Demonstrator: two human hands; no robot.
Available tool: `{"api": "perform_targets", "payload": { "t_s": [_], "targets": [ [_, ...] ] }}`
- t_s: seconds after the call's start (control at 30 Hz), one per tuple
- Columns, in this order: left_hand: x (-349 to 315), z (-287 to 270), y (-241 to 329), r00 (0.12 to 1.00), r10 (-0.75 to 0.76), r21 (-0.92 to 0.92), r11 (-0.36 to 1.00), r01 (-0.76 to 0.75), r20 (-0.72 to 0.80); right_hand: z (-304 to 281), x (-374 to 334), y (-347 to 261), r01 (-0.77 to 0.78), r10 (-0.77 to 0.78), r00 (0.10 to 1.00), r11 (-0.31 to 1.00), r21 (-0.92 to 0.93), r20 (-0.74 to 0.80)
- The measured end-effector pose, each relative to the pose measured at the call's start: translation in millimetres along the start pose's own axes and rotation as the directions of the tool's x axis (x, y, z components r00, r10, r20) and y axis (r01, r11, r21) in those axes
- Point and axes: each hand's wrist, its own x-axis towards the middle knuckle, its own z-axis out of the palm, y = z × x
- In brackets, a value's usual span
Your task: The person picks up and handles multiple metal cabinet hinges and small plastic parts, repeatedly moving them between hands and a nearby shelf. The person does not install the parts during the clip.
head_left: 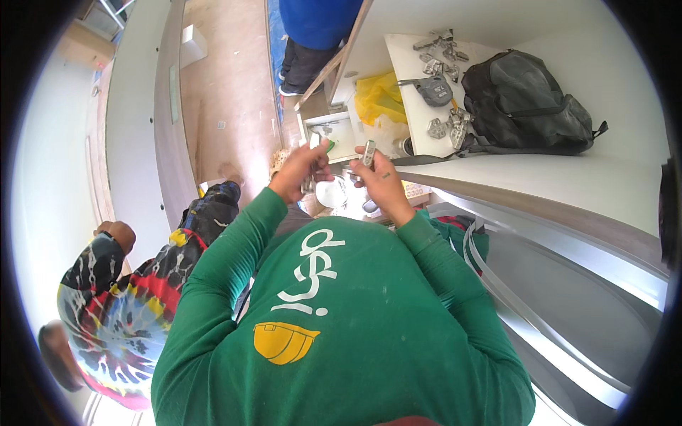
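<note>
In front of my chest both hands are raised. My right hand [381,186] grips a silver metal cabinet hinge [369,152], its plate standing up past the thumb. My left hand [300,176] is closed, fingers curled, around a small shiny metal piece [307,186] that looks like hinge hardware; most of it is hidden. The hands are a short way apart. To the right, more silver hinges [458,131] lie in loose piles on a white board [406,53], beside a grey tape measure [435,91].
A black backpack [526,106] sits on the right shelf. A yellow plastic bag [376,98] and an open white drawer [334,129] are ahead. Close at my left is a person in a tie-dye top [135,312]; another in blue [316,25] stands farther off. A white bucket [331,192] is below my hands.
</note>
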Motion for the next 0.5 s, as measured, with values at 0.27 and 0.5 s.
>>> {"api": "perform_targets", "payload": {
  "t_s": [0.27, 0.5],
  "targets": [
    [15.0, 11.5, -54.4, 0.997, 0.067, 0.049, 0.996, -0.069, 0.046, -1.3, -18.1, -4.5, 0.167, -0.043, 0.966, 0.857, -0.487, 0.255],
    [30.1, -33.1, -66.3, 0.995, -0.088, -0.079, 0.993, 0.084, -0.045, -19.3, -21.6, 19.2, 0.098, 0.037, 0.967, 0.86, -0.501, 0.253]
  ]
}}
